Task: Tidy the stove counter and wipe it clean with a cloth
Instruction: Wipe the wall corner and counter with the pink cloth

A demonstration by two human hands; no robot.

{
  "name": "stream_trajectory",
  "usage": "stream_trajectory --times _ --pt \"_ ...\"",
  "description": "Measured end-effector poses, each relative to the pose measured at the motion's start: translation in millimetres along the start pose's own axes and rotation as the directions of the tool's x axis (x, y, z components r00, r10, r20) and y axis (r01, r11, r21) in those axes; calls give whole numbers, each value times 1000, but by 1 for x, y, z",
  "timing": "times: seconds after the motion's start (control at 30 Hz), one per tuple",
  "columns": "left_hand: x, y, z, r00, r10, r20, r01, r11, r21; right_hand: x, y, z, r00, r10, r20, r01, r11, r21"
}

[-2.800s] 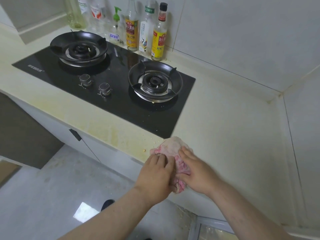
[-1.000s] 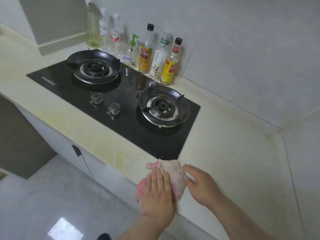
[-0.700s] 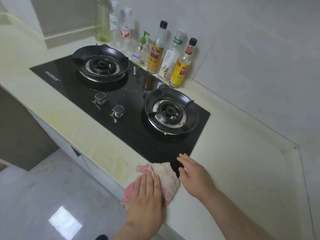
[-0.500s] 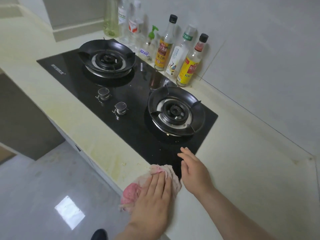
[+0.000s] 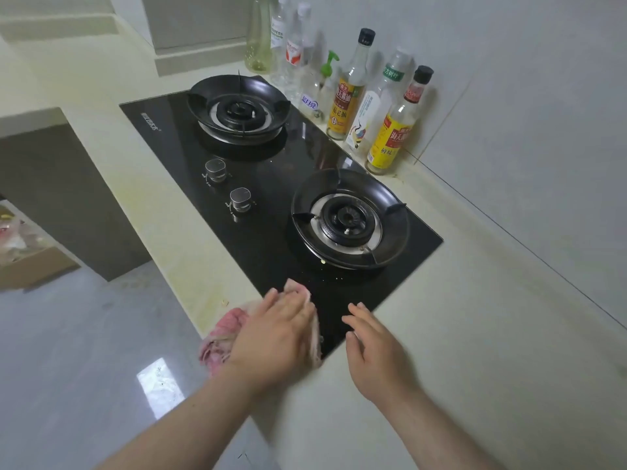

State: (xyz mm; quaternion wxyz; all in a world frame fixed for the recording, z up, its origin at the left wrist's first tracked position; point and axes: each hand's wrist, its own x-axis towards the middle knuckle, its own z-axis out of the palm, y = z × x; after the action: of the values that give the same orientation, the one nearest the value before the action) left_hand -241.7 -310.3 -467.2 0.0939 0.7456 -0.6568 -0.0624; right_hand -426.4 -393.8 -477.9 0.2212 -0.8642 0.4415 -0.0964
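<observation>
A pink and white cloth (image 5: 224,334) lies at the near corner of the black glass stove (image 5: 271,205), partly on the cream counter (image 5: 475,334). My left hand (image 5: 271,337) presses flat on the cloth with straight fingers. To its right, my right hand (image 5: 373,347) rests open on the counter at the stove's edge, apart from the cloth. A few crumbs (image 5: 330,274) lie on the glass just beyond the cloth.
Two burners (image 5: 349,218) (image 5: 237,110) and two knobs (image 5: 241,200) sit on the stove. Several sauce and oil bottles (image 5: 390,130) line the wall behind it. The counter's front strip (image 5: 163,225) is yellow-stained. A cardboard box (image 5: 30,262) stands on the floor at left.
My left hand has pushed the cloth from the counter's front edge up onto the stove corner. My right hand let go of the cloth and now lies flat beside it.
</observation>
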Motion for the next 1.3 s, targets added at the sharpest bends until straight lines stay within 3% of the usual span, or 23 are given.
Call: stream_trajectory --times 0.1,0.17,0.3,0.43,0.5,0.6,0.67,0.73,0.87,1.0,1.13,1.3 --pt "13 -31 0 971 -229 -67 229 973 0 -7 1 -5 996 -4 91 5 1000 -14" --pt "13 -45 3 959 -273 -71 271 962 -29 -11 2 -10 993 -4 121 7 1000 -19" --pt "-5 -32 0 993 -98 -71 92 992 -87 -13 1 -12 994 24 108 -26 1000 15" --pt "-14 -18 7 959 279 -47 -283 947 -150 -14 8 -10 996 53 65 -53 999 3" --pt "-6 -13 8 948 292 -128 -314 924 -217 -15 10 -11 996 78 48 -79 997 19" --pt "17 -5 -1 976 101 -192 -158 938 -309 -14 13 -12 993 116 26 -118 992 54" --pt "37 1 -5 993 -6 -117 -26 961 -274 -12 13 -12 990 136 27 -138 988 64" --pt "50 5 -5 998 -44 -38 34 973 -229 -10 11 -12 989 140 45 -142 988 61" --pt "33 3 6 992 -118 -53 113 990 -88 -2 0 -11 991 116 61 -119 991 53" --pt "7 -14 6 954 -280 -102 266 955 -131 2 -10 -12 995 70 72 -75 995 66" --pt "-31 -40 3 939 -331 -90 319 940 -125 5 -19 -10 994 14 108 -20 998 57" --pt "-46 -50 -6 959 -270 -89 261 959 -107 22 -39 4 979 -132 153 129 991 30"
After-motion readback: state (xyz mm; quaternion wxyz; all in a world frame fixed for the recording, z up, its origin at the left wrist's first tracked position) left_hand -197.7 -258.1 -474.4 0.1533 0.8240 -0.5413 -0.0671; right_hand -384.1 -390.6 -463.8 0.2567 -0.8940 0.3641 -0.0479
